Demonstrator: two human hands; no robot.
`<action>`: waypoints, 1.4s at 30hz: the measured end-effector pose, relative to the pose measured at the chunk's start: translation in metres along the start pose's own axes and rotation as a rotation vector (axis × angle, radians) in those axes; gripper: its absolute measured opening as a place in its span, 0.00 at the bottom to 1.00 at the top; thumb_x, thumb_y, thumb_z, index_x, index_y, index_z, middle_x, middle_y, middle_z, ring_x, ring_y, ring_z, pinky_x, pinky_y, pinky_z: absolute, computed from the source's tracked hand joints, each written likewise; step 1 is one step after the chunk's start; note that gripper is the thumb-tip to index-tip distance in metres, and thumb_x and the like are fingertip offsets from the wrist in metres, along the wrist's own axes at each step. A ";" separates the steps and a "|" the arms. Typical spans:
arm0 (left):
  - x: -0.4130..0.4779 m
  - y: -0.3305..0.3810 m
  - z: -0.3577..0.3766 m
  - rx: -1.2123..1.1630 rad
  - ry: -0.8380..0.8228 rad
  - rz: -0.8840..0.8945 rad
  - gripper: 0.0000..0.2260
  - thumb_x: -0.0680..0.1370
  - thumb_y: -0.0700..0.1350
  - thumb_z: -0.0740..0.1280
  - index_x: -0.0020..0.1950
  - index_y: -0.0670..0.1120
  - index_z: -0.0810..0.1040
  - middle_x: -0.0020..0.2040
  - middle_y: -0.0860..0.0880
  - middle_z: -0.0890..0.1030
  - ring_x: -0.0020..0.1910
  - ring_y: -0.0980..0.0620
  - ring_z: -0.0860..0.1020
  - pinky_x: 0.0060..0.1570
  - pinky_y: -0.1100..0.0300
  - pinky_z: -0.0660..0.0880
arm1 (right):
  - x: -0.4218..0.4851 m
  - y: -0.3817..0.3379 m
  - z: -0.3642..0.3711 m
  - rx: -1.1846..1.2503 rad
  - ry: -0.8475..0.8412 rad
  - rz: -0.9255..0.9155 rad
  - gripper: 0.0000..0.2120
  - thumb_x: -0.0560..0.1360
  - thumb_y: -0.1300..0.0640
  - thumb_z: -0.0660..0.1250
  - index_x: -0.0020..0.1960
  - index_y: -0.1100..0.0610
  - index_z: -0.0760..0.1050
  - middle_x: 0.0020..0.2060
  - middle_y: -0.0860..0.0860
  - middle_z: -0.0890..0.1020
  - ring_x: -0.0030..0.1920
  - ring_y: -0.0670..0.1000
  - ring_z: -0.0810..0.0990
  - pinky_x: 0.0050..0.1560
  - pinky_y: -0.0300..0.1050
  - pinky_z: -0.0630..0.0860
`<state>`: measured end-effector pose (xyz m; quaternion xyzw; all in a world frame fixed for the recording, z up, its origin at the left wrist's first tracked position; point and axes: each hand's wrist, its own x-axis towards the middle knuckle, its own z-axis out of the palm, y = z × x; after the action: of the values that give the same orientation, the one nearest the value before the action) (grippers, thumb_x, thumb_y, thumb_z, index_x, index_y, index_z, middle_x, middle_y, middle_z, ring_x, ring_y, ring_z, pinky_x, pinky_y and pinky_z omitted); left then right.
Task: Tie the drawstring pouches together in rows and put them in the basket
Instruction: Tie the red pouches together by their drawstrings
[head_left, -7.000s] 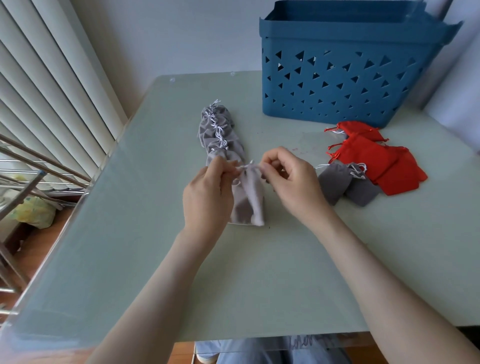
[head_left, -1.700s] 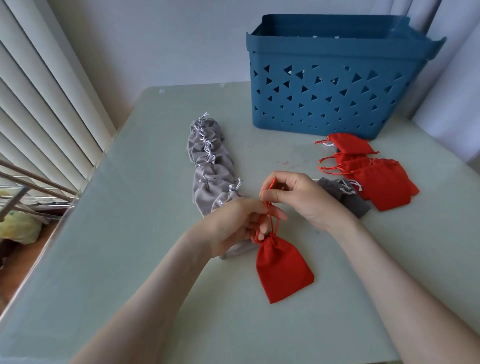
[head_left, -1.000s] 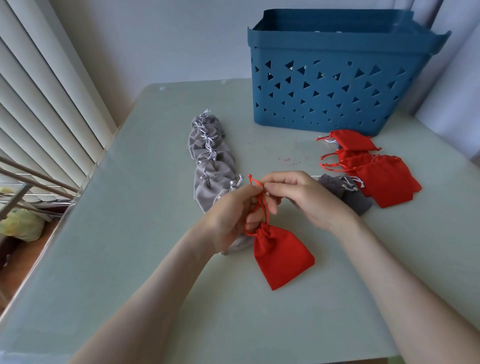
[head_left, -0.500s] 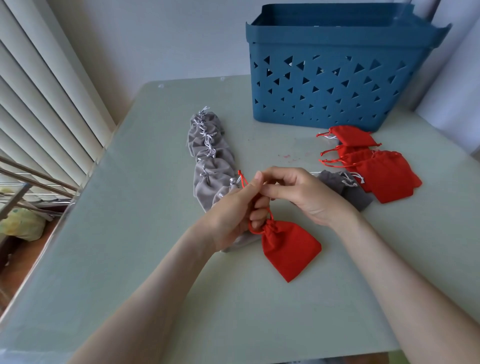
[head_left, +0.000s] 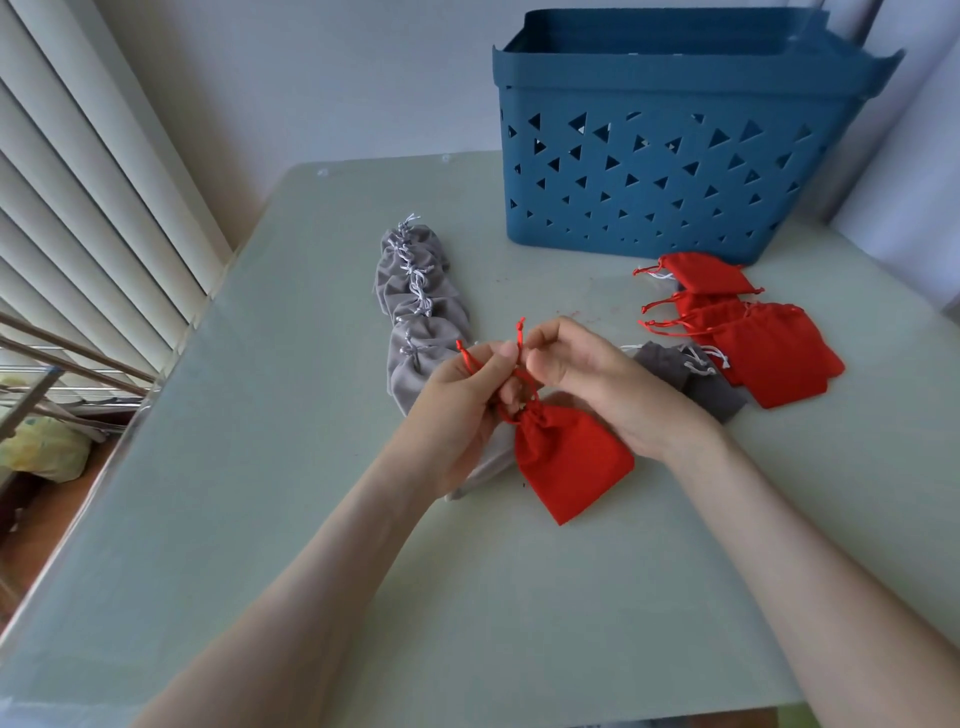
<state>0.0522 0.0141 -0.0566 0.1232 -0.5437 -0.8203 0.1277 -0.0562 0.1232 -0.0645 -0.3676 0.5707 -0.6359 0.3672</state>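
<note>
A row of grey pouches (head_left: 415, 306) tied together lies on the table, running from the back toward my hands. A red pouch (head_left: 569, 460) lies at the row's near end. My left hand (head_left: 462, 400) pinches one red drawstring end and my right hand (head_left: 587, 379) pinches the other, both just above the pouch's gathered neck. The nearest grey pouch is mostly hidden under my left hand. The blue basket (head_left: 670, 156) stands at the back right.
Several loose red pouches (head_left: 753, 338) and two grey pouches (head_left: 685, 374) lie right of my hands, in front of the basket. Window blinds (head_left: 78, 208) run along the table's left edge. The pale green table (head_left: 260, 467) stretches toward me.
Seven seconds ago my hands were tying a grey pouch onto the row. A red pouch has come to the row's end, and my fingers have pulled its red strings apart and upward.
</note>
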 end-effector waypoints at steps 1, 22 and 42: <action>0.000 0.000 -0.001 0.000 0.009 0.017 0.11 0.82 0.41 0.57 0.44 0.40 0.74 0.24 0.52 0.70 0.26 0.57 0.68 0.32 0.67 0.67 | 0.000 0.001 0.001 -0.031 -0.034 0.013 0.11 0.72 0.54 0.67 0.50 0.58 0.69 0.40 0.53 0.80 0.45 0.51 0.78 0.51 0.44 0.74; -0.002 0.003 -0.011 0.510 0.034 0.168 0.05 0.77 0.34 0.66 0.43 0.44 0.77 0.31 0.54 0.82 0.35 0.60 0.80 0.41 0.70 0.74 | 0.003 -0.005 -0.010 -0.013 0.059 0.113 0.10 0.66 0.62 0.64 0.47 0.56 0.73 0.32 0.49 0.78 0.33 0.46 0.76 0.38 0.36 0.70; 0.000 -0.010 -0.010 1.008 0.228 0.371 0.06 0.76 0.44 0.69 0.51 0.47 0.74 0.39 0.56 0.83 0.38 0.60 0.79 0.46 0.59 0.75 | 0.002 -0.004 -0.003 -0.285 0.044 0.158 0.10 0.75 0.70 0.63 0.49 0.56 0.73 0.33 0.50 0.73 0.36 0.47 0.70 0.37 0.36 0.65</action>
<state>0.0546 0.0094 -0.0700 0.1592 -0.8646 -0.4034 0.2536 -0.0593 0.1233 -0.0611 -0.3558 0.6901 -0.5257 0.3476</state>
